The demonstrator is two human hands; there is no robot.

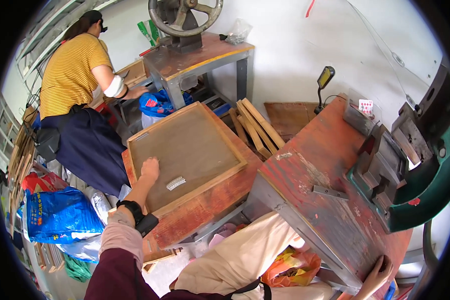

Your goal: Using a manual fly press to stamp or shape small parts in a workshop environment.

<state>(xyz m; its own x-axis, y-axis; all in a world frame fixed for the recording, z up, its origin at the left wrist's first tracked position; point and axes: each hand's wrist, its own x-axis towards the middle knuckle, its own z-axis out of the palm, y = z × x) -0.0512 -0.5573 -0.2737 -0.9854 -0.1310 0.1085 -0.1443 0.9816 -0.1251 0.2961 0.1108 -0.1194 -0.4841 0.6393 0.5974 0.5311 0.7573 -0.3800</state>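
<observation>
A shallow wooden-framed tray (205, 150) with a dull brown bottom lies on a worn red board at centre left. My left hand (150, 169) reaches over its near left part, fingers curled together low against the bottom; whatever they may hold is hidden. Just right of that wrist, a small curved strip of pale, ridged pieces (175, 183) rests in the tray. My right hand (379, 278) is at the near edge of the red-topped bench (317, 165), fingers extended and resting along it, with no object visible in them. A black band circles my left wrist.
A green press (420, 200) with metal blocks stands on the bench at right, beside a flat metal bar (331, 192). Wooden slats (257, 127) lean behind the tray. A co-worker in a striped shirt (70, 70) bends at far left. Blue bags (60, 215) crowd the left floor.
</observation>
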